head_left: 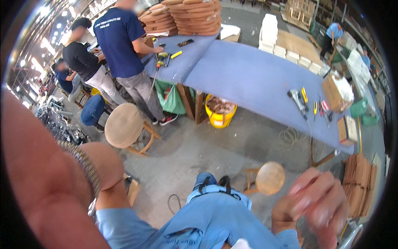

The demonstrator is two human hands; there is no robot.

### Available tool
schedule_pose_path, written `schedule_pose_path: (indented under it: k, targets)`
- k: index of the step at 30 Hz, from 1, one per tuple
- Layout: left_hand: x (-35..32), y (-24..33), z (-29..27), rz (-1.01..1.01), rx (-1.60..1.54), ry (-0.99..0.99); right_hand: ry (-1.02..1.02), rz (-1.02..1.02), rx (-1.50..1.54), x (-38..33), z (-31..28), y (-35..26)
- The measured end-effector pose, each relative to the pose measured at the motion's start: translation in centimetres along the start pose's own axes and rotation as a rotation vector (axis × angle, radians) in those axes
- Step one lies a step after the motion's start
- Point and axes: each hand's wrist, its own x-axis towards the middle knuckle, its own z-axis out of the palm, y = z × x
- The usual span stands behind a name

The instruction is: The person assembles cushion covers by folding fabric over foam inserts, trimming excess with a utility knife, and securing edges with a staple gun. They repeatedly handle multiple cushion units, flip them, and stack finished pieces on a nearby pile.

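wooden stool (270,178) beside blurred right hand (317,203)

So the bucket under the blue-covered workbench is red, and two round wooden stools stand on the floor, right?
Not quite: the head view shows the bucket under the blue-covered workbench is yellow, not red. The two round wooden stools do stand on the concrete floor.

A long bench (248,79) runs across the floor ahead of the person. On its far left end lie stacked seat boards (195,16); on its right end lie a nail gun (298,101) and a box (333,93). A bucket (221,112) sits under the bench. A stool (123,125) stands to the left, before the bench, and a smaller stool (270,178) to the right, nearer the person. People stand at the bench's left end.
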Motion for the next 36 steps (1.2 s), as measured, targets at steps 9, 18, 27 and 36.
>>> schedule_pose_path:
  k: [9, 18, 27, 36]
  targets:
    - [-0.9, -8.4, 10.5, 0.002, 0.158, -0.222, -0.471, 0.008, 0.293, 6.9, -8.9, 14.7]
    - [0.8, -21.1, 22.1, 0.014, 0.153, -0.311, -0.406, -0.008, 0.276, 11.8, -17.7, 26.6]
    - [5.3, -26.9, 30.8, 0.034, 0.173, -0.358, -0.378, -0.027, 0.209, 14.3, -26.8, 30.5]
    - [10.8, -23.3, 30.4, 0.023, 0.337, -0.417, -0.505, -0.147, 0.122, 16.5, -34.5, 31.0]
